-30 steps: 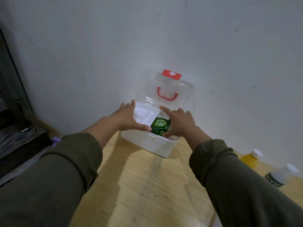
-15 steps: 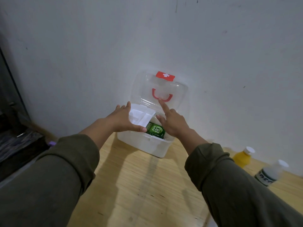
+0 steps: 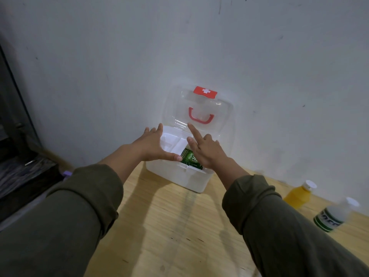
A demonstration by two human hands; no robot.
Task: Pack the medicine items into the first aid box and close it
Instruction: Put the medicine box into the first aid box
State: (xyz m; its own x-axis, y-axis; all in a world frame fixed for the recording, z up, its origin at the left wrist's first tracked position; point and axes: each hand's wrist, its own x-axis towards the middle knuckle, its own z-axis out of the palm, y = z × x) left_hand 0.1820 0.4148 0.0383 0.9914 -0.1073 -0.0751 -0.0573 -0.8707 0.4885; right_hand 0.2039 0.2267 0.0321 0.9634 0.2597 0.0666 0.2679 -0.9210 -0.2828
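Note:
A white first aid box [image 3: 175, 175] stands open on the wooden table against the wall. Its clear lid [image 3: 221, 118], with a red handle [image 3: 200, 116] and a red cross latch [image 3: 205, 92], leans back against the wall. Inside lie a white tray [image 3: 171, 142] and a green packet [image 3: 189, 158]. My left hand [image 3: 153, 145] rests open over the box's left side, thumb on the front rim. My right hand [image 3: 207, 150] hovers over the packet, fingers spread, index finger pointing up at the lid's lower edge.
A yellow bottle [image 3: 298, 195] and a white bottle with a green label [image 3: 332, 215] lie on the table [image 3: 179, 226] at the right. A dark piece of furniture [image 3: 18, 156] stands at the left beyond the table edge.
My right hand has let go of the green packet and lifted off it, index finger rising toward the lid. My left hand stays on the box.

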